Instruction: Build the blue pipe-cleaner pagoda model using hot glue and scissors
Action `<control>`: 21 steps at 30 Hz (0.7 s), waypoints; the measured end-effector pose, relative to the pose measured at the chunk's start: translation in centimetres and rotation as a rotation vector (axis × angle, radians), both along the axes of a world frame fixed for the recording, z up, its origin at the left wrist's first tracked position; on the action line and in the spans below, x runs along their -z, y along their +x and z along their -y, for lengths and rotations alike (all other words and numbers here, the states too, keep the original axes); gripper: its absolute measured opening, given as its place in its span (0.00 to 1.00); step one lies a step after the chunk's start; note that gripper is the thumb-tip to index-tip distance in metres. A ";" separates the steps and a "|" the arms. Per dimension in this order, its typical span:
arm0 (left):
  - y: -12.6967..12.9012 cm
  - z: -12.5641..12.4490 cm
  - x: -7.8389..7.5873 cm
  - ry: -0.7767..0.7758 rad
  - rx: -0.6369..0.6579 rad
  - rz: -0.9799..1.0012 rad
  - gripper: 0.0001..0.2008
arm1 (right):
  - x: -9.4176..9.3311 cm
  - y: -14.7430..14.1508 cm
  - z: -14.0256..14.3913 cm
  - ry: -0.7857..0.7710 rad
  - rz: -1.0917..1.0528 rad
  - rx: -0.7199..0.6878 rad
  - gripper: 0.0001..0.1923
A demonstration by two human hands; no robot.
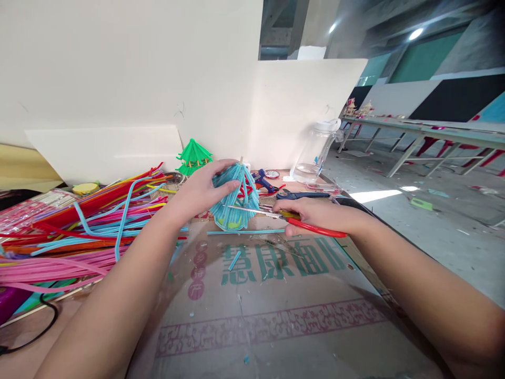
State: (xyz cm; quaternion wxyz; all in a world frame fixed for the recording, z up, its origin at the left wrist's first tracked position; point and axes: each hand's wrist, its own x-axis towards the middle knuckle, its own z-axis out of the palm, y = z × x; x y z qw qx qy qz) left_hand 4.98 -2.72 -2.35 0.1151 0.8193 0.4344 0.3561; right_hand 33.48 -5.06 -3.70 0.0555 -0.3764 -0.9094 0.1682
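Note:
My left hand (pixel 199 192) grips a small blue model (pixel 235 197) built of blue pipe cleaners, held a little above the cardboard sheet (pixel 276 310). My right hand (pixel 315 215) holds red-handled scissors (pixel 300 221), whose blades point left and touch the lower side of the blue model. A loose blue pipe cleaner (pixel 246 231) lies on the cardboard just below the model. Short blue offcuts (pixel 234 260) are scattered nearby.
A big heap of pink, red, blue and orange pipe cleaners (pixel 79 226) covers the left. A green paper model (pixel 194 156), a blue glue gun (pixel 263 181), dark pliers (pixel 302 195) and a clear plastic jar (pixel 313 155) stand behind. White foam boards (pixel 158 79) wall the back.

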 end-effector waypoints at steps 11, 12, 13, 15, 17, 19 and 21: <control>-0.1 0.0 0.0 -0.014 0.010 0.010 0.30 | 0.1 0.4 -0.2 0.013 0.040 0.006 0.26; -0.1 0.0 0.0 -0.014 0.008 0.007 0.30 | 0.1 0.4 -0.2 0.010 0.035 0.006 0.25; 0.0 0.0 0.0 -0.012 0.005 0.002 0.30 | 0.2 0.4 -0.2 0.005 0.031 0.004 0.25; 0.0 0.1 0.0 -0.008 -0.005 -0.013 0.29 | 0.3 0.4 -0.3 -0.004 0.013 -0.007 0.24; 0.0 0.1 0.0 -0.006 -0.011 -0.016 0.29 | 0.5 0.3 -0.4 -0.015 -0.015 -0.029 0.23; 0.0 0.0 0.0 -0.008 -0.009 -0.005 0.29 | 0.7 0.2 -0.5 -0.023 -0.039 -0.051 0.21; 0.0 0.0 0.0 -0.009 -0.001 0.003 0.29 | 0.8 0.1 -0.5 -0.030 -0.054 -0.054 0.20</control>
